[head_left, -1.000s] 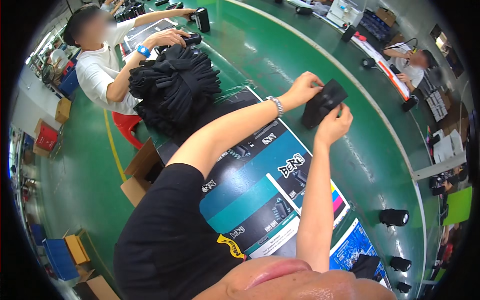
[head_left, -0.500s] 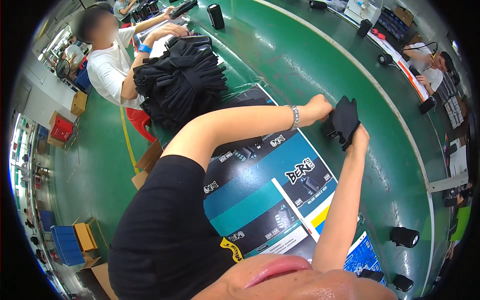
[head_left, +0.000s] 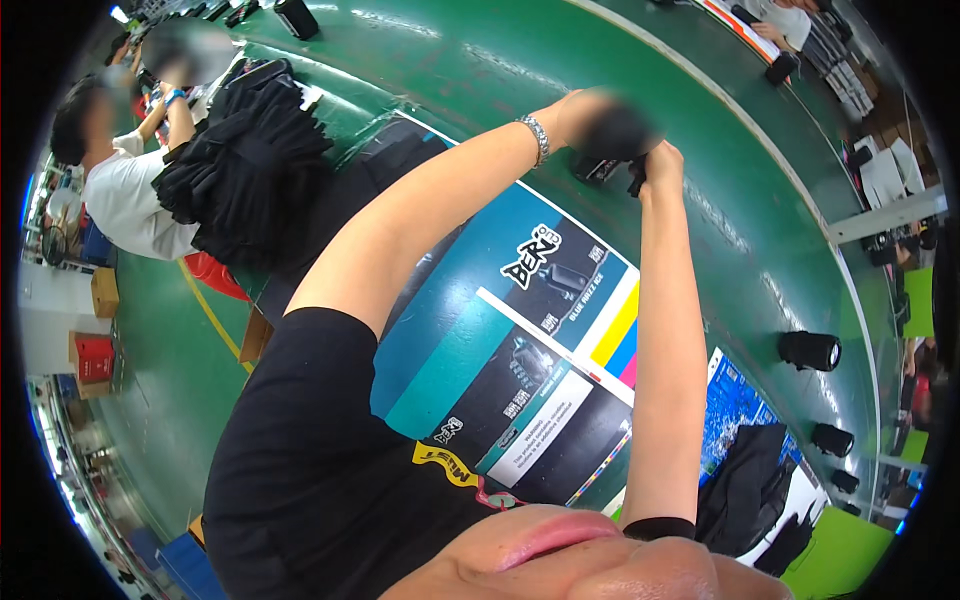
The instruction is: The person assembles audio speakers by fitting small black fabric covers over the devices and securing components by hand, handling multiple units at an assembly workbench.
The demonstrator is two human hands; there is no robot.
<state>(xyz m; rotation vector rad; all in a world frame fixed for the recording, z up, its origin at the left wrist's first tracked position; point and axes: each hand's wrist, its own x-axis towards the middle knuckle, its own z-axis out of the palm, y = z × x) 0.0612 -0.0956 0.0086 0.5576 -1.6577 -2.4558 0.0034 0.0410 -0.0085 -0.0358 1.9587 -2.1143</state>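
Note:
Beyond the printed sheet, both my arms are stretched out to a piece of soft black cloth (head_left: 620, 132), perhaps a bag; much of it is blurred. My right hand (head_left: 663, 168) is closed on its right edge. At its upper left is my left hand (head_left: 572, 118), a silver band on the wrist; the blur hides its fingers. Just below the cloth shows a dark, hard-looking object (head_left: 597, 168) with small light marks; whether it is inside the cloth I cannot tell. A large heap of the same black cloth (head_left: 245, 160) lies to the left.
A printed cardboard sheet (head_left: 440, 395) covers the near part of the green table (head_left: 735, 260). Black cylindrical speakers (head_left: 810, 351) stand along the right side, another (head_left: 295, 18) at the far left. More black cloth (head_left: 745, 485) lies near right. A co-worker in white (head_left: 135, 195) sits at left.
The view has swung right, so the heap and co-worker sit further left. My left hand, earlier a closed fist beside the cloth, is now up against it. My right hand keeps its hold.

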